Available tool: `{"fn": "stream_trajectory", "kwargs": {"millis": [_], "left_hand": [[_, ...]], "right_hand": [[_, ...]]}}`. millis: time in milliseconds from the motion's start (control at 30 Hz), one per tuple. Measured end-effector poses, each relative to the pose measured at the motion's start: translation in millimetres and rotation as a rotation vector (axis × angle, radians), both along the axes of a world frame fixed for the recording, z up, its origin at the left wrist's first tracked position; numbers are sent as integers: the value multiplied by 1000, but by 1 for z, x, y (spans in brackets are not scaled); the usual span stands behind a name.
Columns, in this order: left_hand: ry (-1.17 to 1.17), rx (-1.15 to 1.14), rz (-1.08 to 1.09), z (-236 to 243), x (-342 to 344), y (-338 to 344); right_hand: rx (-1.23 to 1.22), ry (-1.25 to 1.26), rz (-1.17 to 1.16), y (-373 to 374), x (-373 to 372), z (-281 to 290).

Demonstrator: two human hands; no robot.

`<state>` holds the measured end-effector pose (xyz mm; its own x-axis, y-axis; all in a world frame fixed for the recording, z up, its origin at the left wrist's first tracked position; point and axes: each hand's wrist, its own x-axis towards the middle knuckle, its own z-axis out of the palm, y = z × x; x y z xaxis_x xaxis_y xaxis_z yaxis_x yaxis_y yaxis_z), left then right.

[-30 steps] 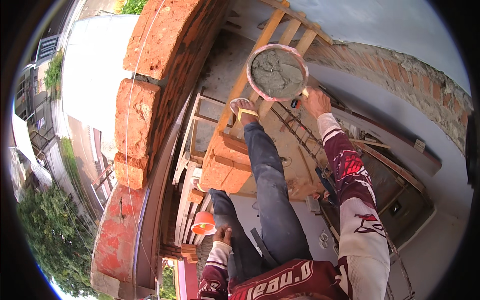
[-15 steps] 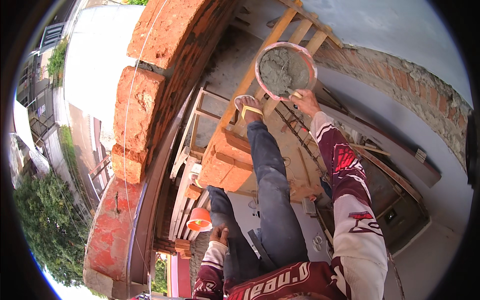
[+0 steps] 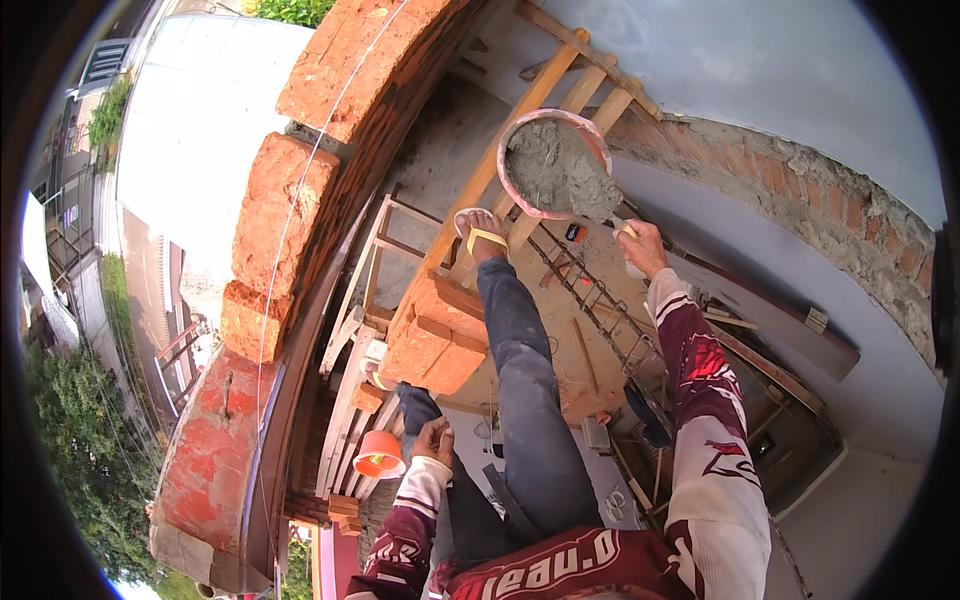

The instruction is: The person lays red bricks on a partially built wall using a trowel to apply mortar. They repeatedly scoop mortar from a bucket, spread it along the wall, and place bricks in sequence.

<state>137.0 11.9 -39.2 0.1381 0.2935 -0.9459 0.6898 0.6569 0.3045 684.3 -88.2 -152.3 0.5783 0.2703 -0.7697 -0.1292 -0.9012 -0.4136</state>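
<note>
1. The right hand (image 3: 640,245) is closed around the handle of a trowel (image 3: 612,222), whose blade dips into the wet grey mortar at the near rim of a round mortar pan (image 3: 553,163) just beyond the hand.
2. A second ago the same hand reached toward the pan's edge; now it sits lower against the rim with the blade in the mix, so by my judgement mortar is being scooped.
3. The pan rests on a slanted timber ladder frame (image 3: 520,130), beside the person's sandalled foot (image 3: 482,232), which lies to the left of the right hand.
4. The left hand (image 3: 436,440) is curled loosely against the near thigh and holds nothing; it has hardly moved.
5. Just left of it stands an orange cup (image 3: 378,454); beyond it lies a stack of red bricks (image 3: 435,335).
6. Farther left rises the curved red brick wall (image 3: 290,210) with a taut guide string (image 3: 300,190) along it.
</note>
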Motion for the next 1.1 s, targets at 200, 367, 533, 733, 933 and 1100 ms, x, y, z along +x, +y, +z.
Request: {"fn": "stream_trajectory", "kwargs": {"millis": [200, 367, 533, 733, 933, 1100], "left_hand": [[-434, 458, -426, -95, 240, 79], [-446, 626, -277, -143, 410, 117], [-596, 442, -692, -130, 441, 115], [-792, 451, -1158, -120, 459, 120], [-903, 461, -1504, -119, 455, 154], [-732, 518, -1179, -136, 461, 181]], "right_hand": [[79, 22, -107, -20, -8, 24], [105, 60, -266, -24, -21, 28], [141, 105, -326, -32, -22, 30], [131, 113, -340, -69, -35, 28], [99, 156, -432, -94, -57, 19], [91, 177, -471, -90, -68, 16]]}}
